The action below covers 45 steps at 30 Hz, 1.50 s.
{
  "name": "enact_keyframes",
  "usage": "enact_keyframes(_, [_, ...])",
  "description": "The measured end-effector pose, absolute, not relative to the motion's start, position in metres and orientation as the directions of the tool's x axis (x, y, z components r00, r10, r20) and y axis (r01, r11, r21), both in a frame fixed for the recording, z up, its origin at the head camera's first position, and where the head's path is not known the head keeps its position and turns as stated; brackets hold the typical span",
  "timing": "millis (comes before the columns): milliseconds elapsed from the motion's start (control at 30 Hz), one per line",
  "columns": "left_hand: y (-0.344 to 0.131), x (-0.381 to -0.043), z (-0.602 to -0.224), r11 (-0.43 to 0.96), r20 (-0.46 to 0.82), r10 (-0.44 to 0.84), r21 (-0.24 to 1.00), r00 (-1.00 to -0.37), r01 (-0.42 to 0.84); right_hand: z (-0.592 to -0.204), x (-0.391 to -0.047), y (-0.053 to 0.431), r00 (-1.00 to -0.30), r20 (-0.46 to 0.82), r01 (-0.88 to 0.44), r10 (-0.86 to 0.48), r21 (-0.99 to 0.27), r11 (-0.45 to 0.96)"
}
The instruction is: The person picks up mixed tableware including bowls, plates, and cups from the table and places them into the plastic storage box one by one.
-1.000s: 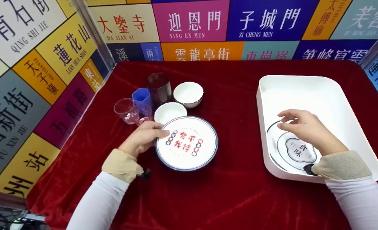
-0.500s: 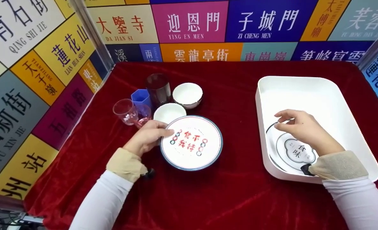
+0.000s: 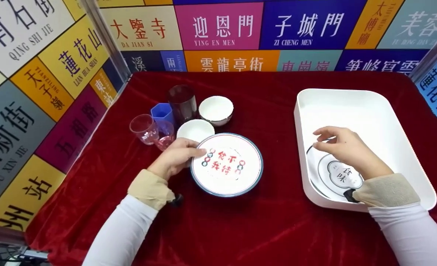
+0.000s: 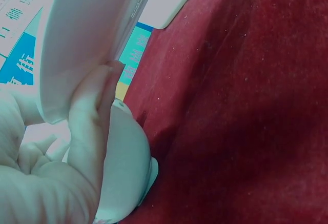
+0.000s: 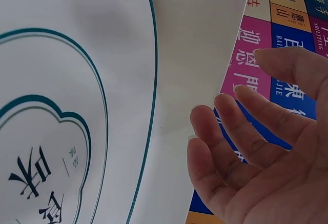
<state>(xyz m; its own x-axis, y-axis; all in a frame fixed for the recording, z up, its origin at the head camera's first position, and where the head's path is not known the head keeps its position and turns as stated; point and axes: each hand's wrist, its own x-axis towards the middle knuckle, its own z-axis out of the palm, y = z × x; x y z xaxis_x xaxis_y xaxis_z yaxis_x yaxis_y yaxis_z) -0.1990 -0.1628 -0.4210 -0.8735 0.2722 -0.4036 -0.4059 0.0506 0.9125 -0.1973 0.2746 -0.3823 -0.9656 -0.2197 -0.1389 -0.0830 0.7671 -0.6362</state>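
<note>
A white plate (image 3: 227,177) with a blue rim and red lettering is pinched at its left edge by my left hand (image 3: 174,157), thumb on top and fingers beneath. In the left wrist view the plate's underside (image 4: 87,34) stands clear of the red cloth, with a bowl (image 4: 125,167) behind the fingers. My right hand (image 3: 342,147) hovers over the white bin (image 3: 302,166), fingers loosely curved and holding nothing. Beneath it, inside the bin, lies another white plate (image 3: 323,173) with dark rings and black lettering, also near the hand in the right wrist view.
Two white bowls, one nearer (image 3: 194,129) and one farther (image 3: 216,109), sit behind the held plate. Left of them stand a dark cup (image 3: 182,103), a blue hexagonal cup (image 3: 163,114), a clear glass (image 3: 144,129) and a pinkish glass (image 3: 165,136). Lettered panels surround the cloth-covered table (image 3: 262,229).
My left hand has carried the plate a little to the right, toward the bin. The right hand stays over the bin with much the same finger pose.
</note>
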Motion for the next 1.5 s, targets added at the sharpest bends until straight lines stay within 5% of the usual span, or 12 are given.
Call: enact_keyframes(1500, [-0.101, -0.216, -0.411, 0.024, -0.368, 0.323, 0.924, -0.872, -0.381, -0.386, -0.198, 0.273, -0.97, -0.124, -0.079, -0.21, -0.653, 0.753])
